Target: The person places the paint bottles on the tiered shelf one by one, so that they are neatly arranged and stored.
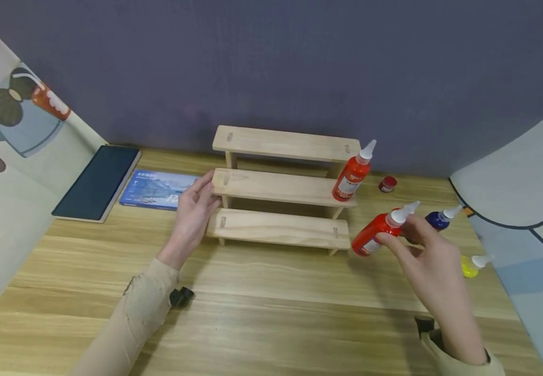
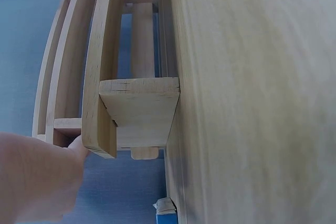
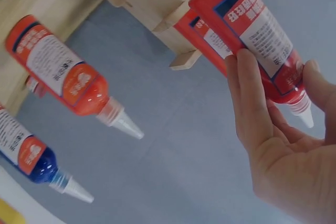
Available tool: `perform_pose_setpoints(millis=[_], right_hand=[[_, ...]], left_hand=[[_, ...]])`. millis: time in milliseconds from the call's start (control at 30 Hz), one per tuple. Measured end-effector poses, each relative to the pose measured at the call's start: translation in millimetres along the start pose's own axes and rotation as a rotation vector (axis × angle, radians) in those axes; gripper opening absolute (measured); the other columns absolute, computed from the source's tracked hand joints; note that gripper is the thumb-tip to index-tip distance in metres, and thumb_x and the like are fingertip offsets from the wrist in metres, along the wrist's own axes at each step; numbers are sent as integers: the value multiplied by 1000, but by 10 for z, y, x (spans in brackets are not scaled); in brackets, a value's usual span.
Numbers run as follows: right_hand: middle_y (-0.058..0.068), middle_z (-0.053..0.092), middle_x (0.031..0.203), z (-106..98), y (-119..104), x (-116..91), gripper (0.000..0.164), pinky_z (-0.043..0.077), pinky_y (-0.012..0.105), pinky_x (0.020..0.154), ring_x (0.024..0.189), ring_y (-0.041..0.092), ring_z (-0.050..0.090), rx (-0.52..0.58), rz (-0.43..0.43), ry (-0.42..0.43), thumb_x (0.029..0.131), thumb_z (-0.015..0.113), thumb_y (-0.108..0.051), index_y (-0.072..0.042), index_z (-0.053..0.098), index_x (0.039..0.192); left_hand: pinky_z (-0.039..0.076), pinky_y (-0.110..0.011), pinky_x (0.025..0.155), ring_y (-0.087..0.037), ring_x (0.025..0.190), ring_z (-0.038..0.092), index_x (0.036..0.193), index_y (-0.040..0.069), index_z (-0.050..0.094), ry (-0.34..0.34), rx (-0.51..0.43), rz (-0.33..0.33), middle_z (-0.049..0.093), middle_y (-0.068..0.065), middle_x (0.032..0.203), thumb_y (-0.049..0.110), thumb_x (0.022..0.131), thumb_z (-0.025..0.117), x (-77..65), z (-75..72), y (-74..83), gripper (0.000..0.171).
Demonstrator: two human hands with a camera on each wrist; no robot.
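A three-tier wooden step shelf (image 1: pixel 276 227) stands against the dark back wall. My left hand (image 1: pixel 195 211) grips the left end of its middle tier; part of that hand is hidden behind the board in the left wrist view. My right hand (image 1: pixel 433 261) pinches a red squeeze bottle (image 3: pixel 257 35) with a white nozzle, tilted, just right of the lowest tier. Another red bottle (image 1: pixel 352 177) stands upright on the middle tier's right end. Beyond the right hand are an orange-red bottle (image 3: pixel 60 69), a blue bottle (image 3: pixel 26 150) and a yellow bottle (image 1: pixel 469 266).
Behind the bottles sits a small red-lidded jar (image 1: pixel 388 184). Left of the shelf lie a blue flat box (image 1: pixel 156 189) and a dark-covered book (image 1: pixel 97 183). Patterned side panels (image 1: pixel 525 209) and the back wall (image 1: pixel 271 68) bound the wooden table (image 1: pixel 262 324).
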State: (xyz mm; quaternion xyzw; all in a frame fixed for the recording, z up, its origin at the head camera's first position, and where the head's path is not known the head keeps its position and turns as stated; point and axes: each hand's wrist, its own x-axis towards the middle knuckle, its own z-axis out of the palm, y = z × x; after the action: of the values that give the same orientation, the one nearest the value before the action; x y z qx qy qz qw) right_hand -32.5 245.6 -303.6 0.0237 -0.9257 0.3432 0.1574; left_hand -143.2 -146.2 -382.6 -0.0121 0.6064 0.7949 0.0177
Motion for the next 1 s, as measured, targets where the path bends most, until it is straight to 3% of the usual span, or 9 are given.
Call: perform_pose_setpoints(millis=[100,233,300,367,467,533,733,1000], right_hand=[[26,74,118,19,-43,38,41,42,-7,77,104,43,72,-5,-23,15,93,87,-10,5,69,126],[20,76,111,54,-93,78,39,45,-5,77,96,14,70,-8,-46,33,91,89,-10,2,71,124],[19,76,110,77,-114,105,39,48,-3,75,94,9,68,7,-58,35,91,88,-10,2,71,124],[19,76,112,102,-133,142,38,49,-2,76,96,13,71,36,-68,28,93,87,-10,3,70,125],[23,75,115,142,-150,201,39,49,-2,76,99,34,74,68,-79,18,95,85,-9,5,69,127],[24,75,116,168,-156,232,39,49,-3,76,100,40,74,77,-79,13,95,84,-10,5,68,128],[23,76,115,234,-188,311,40,47,-1,73,98,36,73,75,-83,23,95,85,-13,3,69,129],[23,74,123,307,-252,393,41,50,-2,78,110,38,73,147,-63,-16,97,83,-14,4,67,131]], left_hand=[[38,-34,126,-31,155,37,168,1,27,-4,1,3,29,-18,172,8,118,36,3,3,6,51],[37,-35,126,-31,155,36,168,1,27,-6,4,4,29,-18,172,9,118,36,8,0,7,51],[37,-34,126,-30,156,36,168,2,27,-1,5,3,28,-17,173,9,118,36,6,-3,10,51],[37,-34,126,-30,156,35,168,2,27,0,1,5,28,-17,173,9,118,36,5,-5,11,51],[38,-33,125,-30,156,35,168,1,26,-4,-10,8,28,-18,173,9,118,35,3,-9,10,51],[38,-33,125,-30,156,35,168,0,26,-9,-16,10,28,-19,173,9,118,35,5,-15,6,51],[38,-33,125,-31,156,36,167,0,26,-11,-16,13,29,-19,172,8,118,35,0,-10,9,51],[40,-33,124,-33,154,39,167,-2,27,-5,-26,16,32,-21,171,6,117,35,9,7,-8,51]])
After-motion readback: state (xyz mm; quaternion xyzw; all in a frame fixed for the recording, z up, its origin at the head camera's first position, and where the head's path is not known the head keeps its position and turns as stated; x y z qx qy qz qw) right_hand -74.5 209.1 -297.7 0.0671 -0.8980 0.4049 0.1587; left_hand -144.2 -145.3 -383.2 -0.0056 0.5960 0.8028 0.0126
